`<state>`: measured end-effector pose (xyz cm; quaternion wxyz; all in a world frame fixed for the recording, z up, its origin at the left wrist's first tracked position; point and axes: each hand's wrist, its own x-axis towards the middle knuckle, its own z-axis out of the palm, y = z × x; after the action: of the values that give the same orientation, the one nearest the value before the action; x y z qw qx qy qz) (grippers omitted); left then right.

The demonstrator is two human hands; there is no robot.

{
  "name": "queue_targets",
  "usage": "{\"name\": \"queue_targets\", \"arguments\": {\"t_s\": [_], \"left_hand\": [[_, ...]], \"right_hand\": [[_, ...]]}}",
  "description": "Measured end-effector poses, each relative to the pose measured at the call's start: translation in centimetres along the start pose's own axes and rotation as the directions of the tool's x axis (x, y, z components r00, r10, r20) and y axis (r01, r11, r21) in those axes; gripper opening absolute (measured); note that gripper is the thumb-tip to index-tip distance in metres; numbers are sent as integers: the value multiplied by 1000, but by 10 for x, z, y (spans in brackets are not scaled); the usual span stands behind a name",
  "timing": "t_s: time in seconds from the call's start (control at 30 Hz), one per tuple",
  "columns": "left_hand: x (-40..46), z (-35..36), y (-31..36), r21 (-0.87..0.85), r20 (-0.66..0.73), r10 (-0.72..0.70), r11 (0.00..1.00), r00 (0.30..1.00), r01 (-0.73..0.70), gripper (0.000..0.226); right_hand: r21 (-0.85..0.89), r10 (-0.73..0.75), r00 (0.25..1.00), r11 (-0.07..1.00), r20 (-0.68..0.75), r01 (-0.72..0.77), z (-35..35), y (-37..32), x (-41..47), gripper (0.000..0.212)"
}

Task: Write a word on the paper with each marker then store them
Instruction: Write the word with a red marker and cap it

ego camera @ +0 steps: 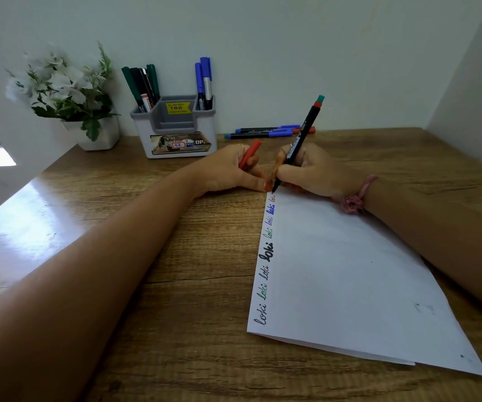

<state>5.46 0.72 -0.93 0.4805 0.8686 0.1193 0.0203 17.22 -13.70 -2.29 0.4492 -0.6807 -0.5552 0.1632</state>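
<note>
our right hand (306, 172) gripped the red marker (298, 146), its tip on the far left corner of the paper (350, 271), near the table's far edge. our left hand (231, 172) pinched its red cap (250, 153). with so little paper left there, we judged the word could run onto the table (176, 285).

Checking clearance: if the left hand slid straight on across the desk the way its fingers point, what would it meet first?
Probably the right hand gripping the marker: the left hand points right, fingertips almost at the nib on the paper corner. Depth unclear.
</note>
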Motion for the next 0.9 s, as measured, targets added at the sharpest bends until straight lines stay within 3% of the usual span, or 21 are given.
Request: {"name": "queue_targets", "arguments": {"t_s": [0.33,0.4,0.47,0.53,0.67,0.73,0.9], "left_hand": [[-2,1,2,12,-10,-2,1000,1000,2,41],[-3,1,3,-2,-12,17,1000,1000,-17,41],[-4,1,3,-6,-15,46,999,999,-46,40],[-5,1,4,12,-20,70,998,997,-69,39],[-6,3,5,17,-166,89,996,982,-88,38],[-7,6,4,1,-256,122,992,959,-126,39],[-7,9,4,85,-334,228,974,915,-212,38]], "right_hand": [[5,53,998,999,15,-53,0,-7,-4,22],[79,77,996,994,-40,-74,-1,-7,-4,13],[187,102,986,979,-134,-76,-4,-10,-3,22],[245,93,977,969,-193,-43,-10,-18,-2,18],[334,72,972,943,-225,8,-24,-31,3,8],[362,72,973,932,-218,12,-30,-34,4,15],[353,66,982,936,-180,2,-33,-39,1,25]]}}
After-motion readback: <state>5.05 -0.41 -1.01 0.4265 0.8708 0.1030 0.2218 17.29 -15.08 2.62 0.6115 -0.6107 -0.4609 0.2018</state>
